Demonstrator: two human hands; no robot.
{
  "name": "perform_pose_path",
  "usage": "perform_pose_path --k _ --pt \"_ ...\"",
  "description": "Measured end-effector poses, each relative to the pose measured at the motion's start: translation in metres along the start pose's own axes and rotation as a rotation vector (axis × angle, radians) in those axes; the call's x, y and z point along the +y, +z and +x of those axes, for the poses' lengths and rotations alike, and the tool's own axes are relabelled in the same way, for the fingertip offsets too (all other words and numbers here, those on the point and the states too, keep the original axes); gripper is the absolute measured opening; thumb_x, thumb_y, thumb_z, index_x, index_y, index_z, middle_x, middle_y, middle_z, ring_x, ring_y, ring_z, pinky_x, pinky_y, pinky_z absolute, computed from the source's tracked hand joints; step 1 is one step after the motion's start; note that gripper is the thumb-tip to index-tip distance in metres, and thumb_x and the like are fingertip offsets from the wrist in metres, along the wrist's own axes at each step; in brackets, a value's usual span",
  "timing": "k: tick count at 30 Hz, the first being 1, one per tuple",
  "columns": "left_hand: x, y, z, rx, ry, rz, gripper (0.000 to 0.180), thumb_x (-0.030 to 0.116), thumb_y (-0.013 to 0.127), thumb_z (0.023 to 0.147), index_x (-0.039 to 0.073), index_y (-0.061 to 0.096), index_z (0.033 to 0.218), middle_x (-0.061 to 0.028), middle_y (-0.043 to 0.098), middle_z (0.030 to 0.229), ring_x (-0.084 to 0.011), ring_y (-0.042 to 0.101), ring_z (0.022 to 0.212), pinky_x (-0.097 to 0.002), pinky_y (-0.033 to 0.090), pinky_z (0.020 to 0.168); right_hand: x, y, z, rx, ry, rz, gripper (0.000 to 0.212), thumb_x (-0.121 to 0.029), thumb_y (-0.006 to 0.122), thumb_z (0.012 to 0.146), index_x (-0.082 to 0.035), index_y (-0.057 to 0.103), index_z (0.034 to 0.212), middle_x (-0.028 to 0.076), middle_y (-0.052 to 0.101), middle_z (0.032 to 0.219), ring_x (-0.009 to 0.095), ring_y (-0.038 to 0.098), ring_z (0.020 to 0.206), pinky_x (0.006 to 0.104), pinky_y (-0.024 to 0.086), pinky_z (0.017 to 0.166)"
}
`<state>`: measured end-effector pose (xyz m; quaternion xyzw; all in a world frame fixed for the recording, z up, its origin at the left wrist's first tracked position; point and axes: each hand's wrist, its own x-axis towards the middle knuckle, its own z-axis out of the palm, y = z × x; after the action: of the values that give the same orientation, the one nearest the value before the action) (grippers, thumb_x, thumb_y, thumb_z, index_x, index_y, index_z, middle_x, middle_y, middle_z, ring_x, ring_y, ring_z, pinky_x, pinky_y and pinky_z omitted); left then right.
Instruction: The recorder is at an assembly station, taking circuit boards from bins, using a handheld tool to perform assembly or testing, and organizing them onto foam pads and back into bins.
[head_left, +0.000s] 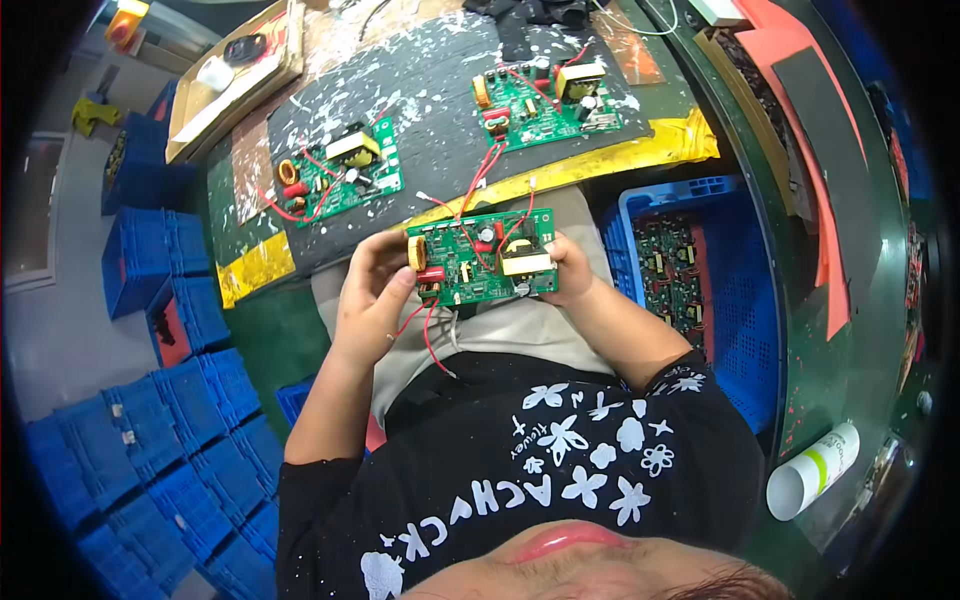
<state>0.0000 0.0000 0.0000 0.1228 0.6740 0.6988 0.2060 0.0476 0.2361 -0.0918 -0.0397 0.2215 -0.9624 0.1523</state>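
Note:
Between my two hands, above my lap, is a green circuit board (470, 285) with a yellow transformer, a copper coil, red parts and loose red wires. My left hand (370, 295) grips its left edge, the thumb lying near the coil. At the right edge my right hand (570, 268) pinches the board close to the transformer. Two similar boards lie on the dark mat of the bench: one circuit board (385, 180) at the left and another circuit board (540, 125) farther back on the right, its red wires hanging toward me.
Yellow tape (590, 168) runs along the paint-spotted mat's near edge. A blue crate (745, 290) at my right holds several circuit boards. Stacked blue crates (165, 430) fill the left side. A cardboard box (235, 85) sits at the bench's back left; a white roll (815, 470) lies at the right.

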Motion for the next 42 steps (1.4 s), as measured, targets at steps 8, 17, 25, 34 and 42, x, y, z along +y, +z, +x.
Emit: perform_pose_path --k 8,17,25,34,42 --pt "0.004 0.004 -0.023 -0.058 -0.273 -0.23 0.058 0.012 0.064 0.082 -0.001 0.038 0.133 -0.0122 0.054 0.123 -0.0179 0.053 0.112 -0.0315 0.042 0.096 0.011 0.001 -0.002 -0.027 0.05 0.173 0.058 -0.025 0.049 0.076 0.008 0.048 0.124 0.022 0.058 0.119 0.031 0.059 0.108 0.0427 0.048 0.094" --pt "-0.007 0.021 -0.032 -0.067 -0.279 -0.21 0.04 0.005 0.064 0.084 0.001 0.05 0.121 -0.0051 0.06 0.109 -0.012 0.057 0.099 -0.0292 0.046 0.089 0.011 -0.002 -0.018 -0.08 0.049 0.048 0.051 -0.024 0.044 0.081 0.006 0.051 0.123 0.02 0.057 0.121 0.029 0.058 0.11 0.0415 0.045 0.096" --pt "-0.014 0.021 -0.047 0.002 -0.345 -0.27 0.032 0.006 0.062 0.085 0.003 0.053 0.116 -0.0031 0.062 0.102 -0.0106 0.059 0.091 -0.0259 0.048 0.082 0.008 0.022 -0.024 0.027 0.046 -0.014 0.047 -0.031 0.043 0.09 0.003 0.051 0.122 0.017 0.06 0.118 0.027 0.06 0.107 0.041 0.048 0.093" --pt "-0.002 0.024 -0.04 0.002 -0.226 0.037 0.038 0.004 0.068 0.082 0.002 0.052 0.116 -0.0022 0.063 0.1 -0.0098 0.059 0.089 -0.0263 0.048 0.077 0.012 -0.004 -0.015 -0.126 -0.109 -0.168 0.081 -0.044 0.075 0.073 -0.003 0.039 0.133 0.016 0.052 0.127 0.028 0.053 0.116 0.0426 0.044 0.098" --pt "-0.003 0.016 -0.035 -0.001 -0.179 0.133 0.048 0.0 0.06 0.08 0.0 0.045 0.126 -0.0078 0.058 0.112 -0.018 0.057 0.102 -0.0319 0.046 0.088 0.009 -0.001 -0.016 0.183 0.014 -0.741 0.075 -0.015 0.076 0.072 -0.001 0.037 0.135 0.006 0.051 0.126 0.017 0.048 0.113 0.0328 0.041 0.097"
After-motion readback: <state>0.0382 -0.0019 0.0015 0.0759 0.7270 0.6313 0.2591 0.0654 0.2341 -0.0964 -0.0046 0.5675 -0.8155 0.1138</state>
